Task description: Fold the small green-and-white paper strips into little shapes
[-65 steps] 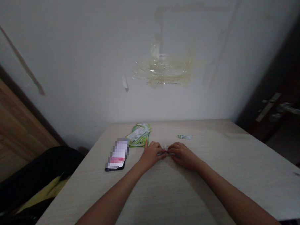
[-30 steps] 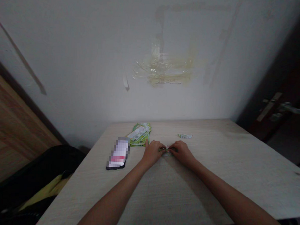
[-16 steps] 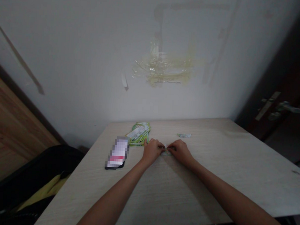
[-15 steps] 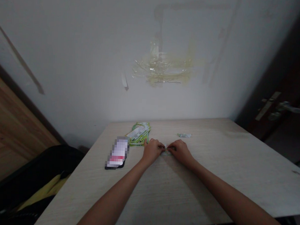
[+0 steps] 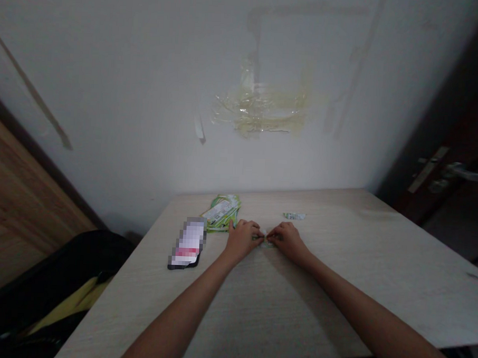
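Observation:
My left hand [image 5: 243,236] and my right hand [image 5: 289,238] meet near the middle of the table, fingertips pinched together from both sides. Between them is a small pale piece of printed paper [image 5: 266,244], partly covered by the fingers; its exact shape is hard to make out. Just beyond my right hand lies a narrow folded paper strip [image 5: 295,216] with green and grey print. A pile of green and white printed papers [image 5: 224,212] rests beside my left hand, to its upper left.
A phone [image 5: 187,243] with a pixelated screen lies on the left of the pale wooden table [image 5: 233,316]. Behind the table rises a wall [image 5: 155,107] with old tape on it. A dark bag [image 5: 81,251] with something yellow sits below the left edge.
Both hands stay at nearly the same spot. Their fingers have shifted slightly on the small paper, and a little more of it shows between the fingertips.

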`<state>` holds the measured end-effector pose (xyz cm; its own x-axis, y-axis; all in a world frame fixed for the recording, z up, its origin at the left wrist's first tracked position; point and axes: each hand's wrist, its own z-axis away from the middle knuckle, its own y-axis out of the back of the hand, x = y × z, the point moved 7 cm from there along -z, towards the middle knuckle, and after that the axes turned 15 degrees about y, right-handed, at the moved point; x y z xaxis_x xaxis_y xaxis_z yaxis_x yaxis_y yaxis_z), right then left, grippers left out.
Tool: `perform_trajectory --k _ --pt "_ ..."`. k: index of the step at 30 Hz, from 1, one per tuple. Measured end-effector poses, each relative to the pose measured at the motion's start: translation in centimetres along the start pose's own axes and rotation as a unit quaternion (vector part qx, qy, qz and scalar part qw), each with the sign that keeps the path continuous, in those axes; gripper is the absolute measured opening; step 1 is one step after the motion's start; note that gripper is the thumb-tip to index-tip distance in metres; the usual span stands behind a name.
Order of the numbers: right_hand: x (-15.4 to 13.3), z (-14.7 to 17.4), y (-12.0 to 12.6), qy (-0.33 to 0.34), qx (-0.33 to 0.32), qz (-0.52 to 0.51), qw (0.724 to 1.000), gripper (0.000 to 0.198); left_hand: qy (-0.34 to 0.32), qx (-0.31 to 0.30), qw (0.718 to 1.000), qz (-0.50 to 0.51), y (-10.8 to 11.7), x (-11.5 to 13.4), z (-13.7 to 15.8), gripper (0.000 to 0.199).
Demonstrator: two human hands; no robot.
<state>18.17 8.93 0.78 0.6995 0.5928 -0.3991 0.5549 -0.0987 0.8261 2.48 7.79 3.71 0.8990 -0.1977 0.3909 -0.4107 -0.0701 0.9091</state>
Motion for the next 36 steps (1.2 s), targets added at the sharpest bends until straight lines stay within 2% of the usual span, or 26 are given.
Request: perform_trajectory --k 8,20,31,36 --pt "0.3 0.0 0.2 0.004 0.015 -0.006 1.0 0.014 0.004 -0.02 1.0 0.007 -0.2 -0.1 -0.1 0.019" --pt "0.2 -0.1 0.1 -0.006 -0.001 0.007 1.0 0.016 0.038 -0.022 0.999 0.013 -0.2 -0.4 -0.4 0.021" --pt "0.0 -0.4 0.0 -0.012 -0.019 0.015 1.0 0.019 0.053 -0.013 0.996 0.063 -0.1 -0.8 -0.6 0.022" --pt "-0.1 -0.3 0.1 -0.021 -0.009 -0.002 1.0 0.024 0.055 -0.007 0.997 0.059 -0.3 -0.9 -0.6 0.022"
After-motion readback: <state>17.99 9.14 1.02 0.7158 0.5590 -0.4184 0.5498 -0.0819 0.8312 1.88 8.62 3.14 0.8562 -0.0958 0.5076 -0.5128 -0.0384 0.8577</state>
